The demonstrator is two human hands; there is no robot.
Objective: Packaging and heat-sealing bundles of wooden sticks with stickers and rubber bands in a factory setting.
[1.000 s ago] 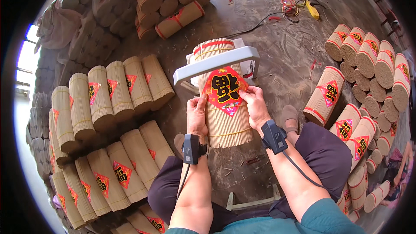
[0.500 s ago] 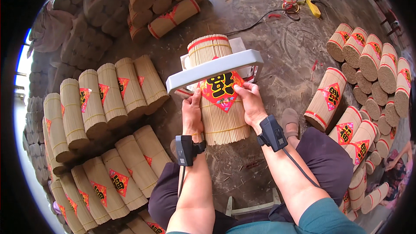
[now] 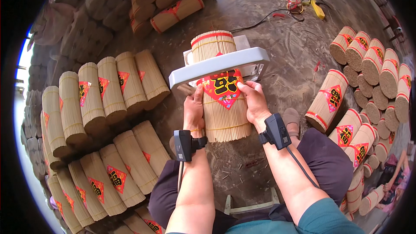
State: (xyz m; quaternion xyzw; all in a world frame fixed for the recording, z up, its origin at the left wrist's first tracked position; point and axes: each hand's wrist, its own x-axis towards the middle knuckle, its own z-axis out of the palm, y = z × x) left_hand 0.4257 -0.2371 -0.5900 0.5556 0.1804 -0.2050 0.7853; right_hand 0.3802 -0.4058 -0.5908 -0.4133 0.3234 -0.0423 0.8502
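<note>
A thick bundle of thin wooden sticks (image 3: 226, 121) lies lengthwise through a pale grey arch-shaped frame (image 3: 219, 66) of a machine. Yellow ties go round the bundle, and a red band circles its far end. On its top is a red diamond-shaped paper label (image 3: 227, 97) with a black character, partly covered by the arch. My left hand (image 3: 193, 109) grips the bundle's left side, thumb at the label's edge. From the right, my right hand (image 3: 256, 102) holds it, its thumb on the label's right edge. Both hands are just on the near side of the arch.
Rows of labelled stick bundles (image 3: 115, 89) stand at left. More bundles (image 3: 333, 97) are stacked at right, others (image 3: 177, 12) piled at the far left. A black cable and yellow power strip (image 3: 317, 9) lie ahead. Another person's hand (image 3: 387, 186) touches a bundle at far right.
The view has shifted slightly. Both hands keep their hold, and the bundle stays under the arch in nearly the same place.
</note>
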